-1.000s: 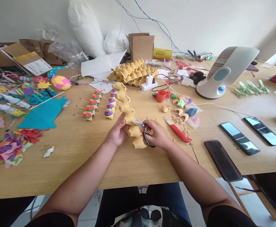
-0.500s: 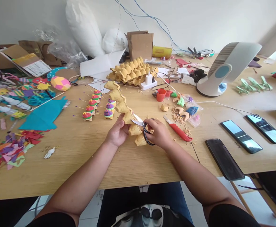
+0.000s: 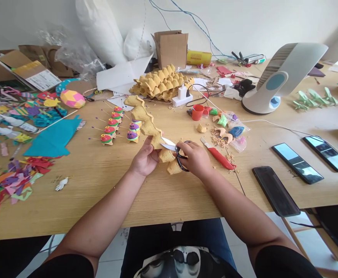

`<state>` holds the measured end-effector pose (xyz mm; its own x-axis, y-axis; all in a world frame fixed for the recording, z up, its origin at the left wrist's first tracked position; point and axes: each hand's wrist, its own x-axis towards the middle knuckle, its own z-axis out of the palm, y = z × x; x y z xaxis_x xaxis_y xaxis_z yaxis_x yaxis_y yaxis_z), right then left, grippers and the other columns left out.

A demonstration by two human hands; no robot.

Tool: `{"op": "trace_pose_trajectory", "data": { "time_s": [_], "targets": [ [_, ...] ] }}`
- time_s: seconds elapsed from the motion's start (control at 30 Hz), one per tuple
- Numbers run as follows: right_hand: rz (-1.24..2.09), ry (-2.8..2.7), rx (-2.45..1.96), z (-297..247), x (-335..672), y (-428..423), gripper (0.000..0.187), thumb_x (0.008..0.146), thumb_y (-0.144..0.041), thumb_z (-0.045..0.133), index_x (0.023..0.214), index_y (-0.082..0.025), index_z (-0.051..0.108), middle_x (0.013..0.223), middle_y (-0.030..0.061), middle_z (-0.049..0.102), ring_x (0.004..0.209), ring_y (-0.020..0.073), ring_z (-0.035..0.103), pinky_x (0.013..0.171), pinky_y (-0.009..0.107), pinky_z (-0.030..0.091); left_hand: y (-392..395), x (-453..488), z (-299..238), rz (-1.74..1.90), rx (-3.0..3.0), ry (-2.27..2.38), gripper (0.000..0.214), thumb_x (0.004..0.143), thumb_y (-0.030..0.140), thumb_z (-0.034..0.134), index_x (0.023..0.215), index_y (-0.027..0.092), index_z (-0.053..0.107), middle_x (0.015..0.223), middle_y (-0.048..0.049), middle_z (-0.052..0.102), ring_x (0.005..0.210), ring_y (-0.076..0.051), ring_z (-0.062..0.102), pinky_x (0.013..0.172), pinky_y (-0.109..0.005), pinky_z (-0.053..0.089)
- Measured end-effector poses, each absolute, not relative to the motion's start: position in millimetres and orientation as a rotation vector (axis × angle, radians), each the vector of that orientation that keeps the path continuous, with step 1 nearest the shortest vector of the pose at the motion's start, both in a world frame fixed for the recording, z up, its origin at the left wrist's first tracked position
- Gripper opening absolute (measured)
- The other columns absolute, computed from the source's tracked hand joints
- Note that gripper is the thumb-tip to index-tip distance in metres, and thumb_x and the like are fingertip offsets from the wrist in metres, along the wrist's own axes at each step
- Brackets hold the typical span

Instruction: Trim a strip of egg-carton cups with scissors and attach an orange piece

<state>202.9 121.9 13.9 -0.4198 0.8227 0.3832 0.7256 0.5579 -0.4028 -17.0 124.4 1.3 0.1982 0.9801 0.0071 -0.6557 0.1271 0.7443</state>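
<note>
My left hand (image 3: 144, 157) grips a long bumpy strip of yellowish egg carton (image 3: 148, 127) near its lower part. In my right hand (image 3: 196, 157) are black-handled scissors (image 3: 181, 154), their blades parted at the strip's edge beside my left fingers. The strip slants from upper left down to lower right, its end cups hanging below the blades. Just left of it stand painted egg-cup figures in two rows: red-and-green ones (image 3: 110, 129) with pins stuck in, and purple ones (image 3: 132, 135). A red-handled knife (image 3: 221, 157) lies to the right of my right hand.
Behind the strip sit stacked egg cartons (image 3: 160, 83) and a white power adapter (image 3: 182, 94). A red cup (image 3: 197, 112), clay bags and shavings lie right of centre. Farther right are a white fan (image 3: 276, 83) and phones (image 3: 276, 191). Coloured paper scraps (image 3: 9, 179) cover the left.
The camera view has shifted slightly. My hands, the strip and the scissors keep nearly the same arrangement, with the blades still parted at the carton's edge.
</note>
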Motion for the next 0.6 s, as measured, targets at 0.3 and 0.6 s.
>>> {"op": "trace_pose_trajectory", "data": {
  "time_s": [0.3, 0.6],
  "targets": [
    [0.209, -2.224, -1.306, 16.4, 204.1, 117.8, 0.021, 0.102, -0.042, 0.066, 0.11, -0.024, 0.074, 0.087, 0.0086, 0.076, 0.081, 0.0246, 0.064, 0.071, 0.032, 0.038, 122.8, -14.3, 2.4, 1.317, 0.713, 0.608, 0.056, 0.071, 0.042, 0.095, 0.121, 0.032, 0.073, 0.142, -0.0026, 0.072, 0.113, -0.025, 0.07, 0.09, -0.036, 0.06],
    [1.272, -1.472, -1.154, 3.7, 204.0, 134.7, 0.048, 0.083, -0.067, 0.077, 0.099, -0.024, 0.064, 0.07, -0.0019, 0.066, 0.058, 0.0148, 0.054, 0.056, 0.027, 0.04, 125.5, -16.3, -4.9, 1.202, 0.728, 0.606, 0.066, 0.074, 0.035, 0.095, 0.134, 0.031, 0.068, 0.116, -0.0003, 0.079, 0.093, -0.016, 0.076, 0.078, -0.026, 0.062]
  ]
}}
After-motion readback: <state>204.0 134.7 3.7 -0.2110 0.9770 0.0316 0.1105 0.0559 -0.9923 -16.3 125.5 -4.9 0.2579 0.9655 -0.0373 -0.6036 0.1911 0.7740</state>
